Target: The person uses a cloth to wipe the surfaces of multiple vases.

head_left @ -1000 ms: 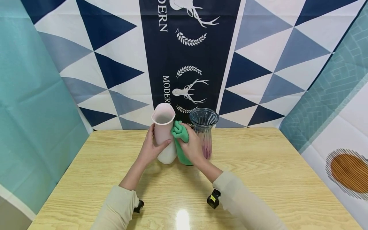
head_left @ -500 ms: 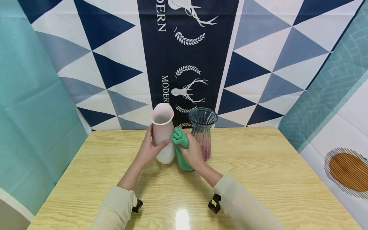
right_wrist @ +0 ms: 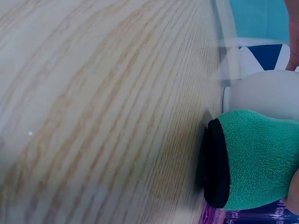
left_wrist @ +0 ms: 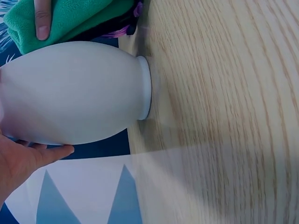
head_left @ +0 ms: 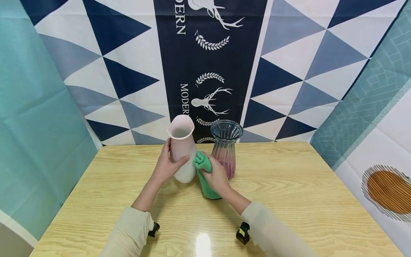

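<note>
Smooth matt vase [left_wrist: 79,93], fuzzy cloth [right_wrist: 261,158], glossy ribbed glass vase [head_left: 226,150]

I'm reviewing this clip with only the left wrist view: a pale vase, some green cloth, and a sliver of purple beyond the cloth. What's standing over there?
Observer: A ribbed glass vase. The head view shows it blue at the top, fading to pink lower down.
Operator: I see one finger on the green cloth. Which hand is it in?
Observer: The right hand, which grips the cloth near its bunched upper end.
Operator: My picture cuts off the top of the pale vase. Is it covered?
Observer: No, the head view shows its mouth open, with a wavy rim.
</note>
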`<control>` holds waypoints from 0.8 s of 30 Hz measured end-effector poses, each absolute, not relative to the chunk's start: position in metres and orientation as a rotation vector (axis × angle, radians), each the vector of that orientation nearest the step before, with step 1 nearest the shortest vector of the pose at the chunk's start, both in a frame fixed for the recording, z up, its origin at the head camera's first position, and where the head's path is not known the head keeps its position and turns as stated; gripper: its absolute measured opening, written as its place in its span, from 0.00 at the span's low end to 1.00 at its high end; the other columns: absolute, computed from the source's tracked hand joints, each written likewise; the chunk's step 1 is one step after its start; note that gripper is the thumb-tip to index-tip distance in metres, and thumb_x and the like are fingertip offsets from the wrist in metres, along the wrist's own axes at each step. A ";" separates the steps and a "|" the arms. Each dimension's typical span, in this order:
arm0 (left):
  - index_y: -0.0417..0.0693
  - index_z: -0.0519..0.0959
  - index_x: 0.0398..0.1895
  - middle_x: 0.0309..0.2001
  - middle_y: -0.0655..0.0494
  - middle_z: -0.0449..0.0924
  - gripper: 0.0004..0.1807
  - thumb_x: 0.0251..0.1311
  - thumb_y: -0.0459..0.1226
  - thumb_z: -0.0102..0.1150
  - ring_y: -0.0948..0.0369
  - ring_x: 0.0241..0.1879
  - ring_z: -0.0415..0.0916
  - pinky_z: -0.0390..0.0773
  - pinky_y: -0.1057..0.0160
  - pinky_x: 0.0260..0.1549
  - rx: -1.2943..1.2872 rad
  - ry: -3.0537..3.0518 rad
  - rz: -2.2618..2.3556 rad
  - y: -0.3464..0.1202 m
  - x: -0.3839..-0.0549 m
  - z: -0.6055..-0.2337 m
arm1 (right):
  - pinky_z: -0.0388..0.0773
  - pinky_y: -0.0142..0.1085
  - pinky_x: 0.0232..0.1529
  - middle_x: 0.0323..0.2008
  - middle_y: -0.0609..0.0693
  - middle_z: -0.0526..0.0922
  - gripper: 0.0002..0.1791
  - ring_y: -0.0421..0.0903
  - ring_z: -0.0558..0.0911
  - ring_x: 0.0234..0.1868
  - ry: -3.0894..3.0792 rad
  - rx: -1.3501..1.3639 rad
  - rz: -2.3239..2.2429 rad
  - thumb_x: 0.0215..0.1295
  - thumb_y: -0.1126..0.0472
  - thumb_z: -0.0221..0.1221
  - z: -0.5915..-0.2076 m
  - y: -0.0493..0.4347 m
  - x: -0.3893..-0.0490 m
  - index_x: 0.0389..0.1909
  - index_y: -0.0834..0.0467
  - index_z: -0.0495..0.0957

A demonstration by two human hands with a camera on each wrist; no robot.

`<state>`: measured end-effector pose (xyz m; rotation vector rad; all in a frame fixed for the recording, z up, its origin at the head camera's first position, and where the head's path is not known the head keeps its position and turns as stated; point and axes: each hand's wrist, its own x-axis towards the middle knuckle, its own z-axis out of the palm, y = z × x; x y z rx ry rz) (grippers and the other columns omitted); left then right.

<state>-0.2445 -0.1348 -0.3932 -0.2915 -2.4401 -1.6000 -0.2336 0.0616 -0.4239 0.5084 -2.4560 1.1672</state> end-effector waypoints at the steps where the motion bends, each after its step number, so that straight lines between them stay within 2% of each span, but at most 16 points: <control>1: 0.55 0.46 0.73 0.69 0.50 0.56 0.52 0.51 0.52 0.66 0.52 0.67 0.57 0.59 0.43 0.65 -0.280 -2.446 -1.586 -0.134 -0.244 -0.393 | 0.74 0.49 0.55 0.54 0.56 0.79 0.27 0.54 0.78 0.54 -2.465 0.510 1.162 0.58 0.61 0.64 -0.424 0.062 -0.233 0.59 0.55 0.70; 5: 0.54 0.46 0.73 0.68 0.49 0.55 0.53 0.49 0.56 0.66 0.52 0.67 0.57 0.61 0.43 0.64 -0.231 -2.471 -1.513 -0.132 -0.243 -0.391 | 0.75 0.49 0.53 0.53 0.56 0.79 0.27 0.54 0.79 0.52 -2.515 0.490 1.136 0.58 0.61 0.64 -0.424 0.063 -0.231 0.59 0.54 0.70; 11: 0.53 0.50 0.72 0.65 0.46 0.56 0.53 0.47 0.55 0.68 0.51 0.65 0.60 0.63 0.43 0.62 -0.179 -2.461 -1.463 -0.130 -0.240 -0.388 | 0.76 0.49 0.51 0.50 0.56 0.80 0.26 0.53 0.80 0.49 -2.598 0.474 1.090 0.56 0.61 0.65 -0.422 0.064 -0.227 0.57 0.54 0.71; 24: 0.50 0.52 0.71 0.64 0.47 0.58 0.52 0.47 0.54 0.68 0.52 0.64 0.61 0.64 0.44 0.62 -0.195 -2.444 -1.473 -0.130 -0.239 -0.387 | 0.75 0.49 0.53 0.54 0.55 0.79 0.28 0.53 0.79 0.52 -2.476 0.476 1.092 0.56 0.62 0.65 -0.413 0.064 -0.229 0.60 0.53 0.70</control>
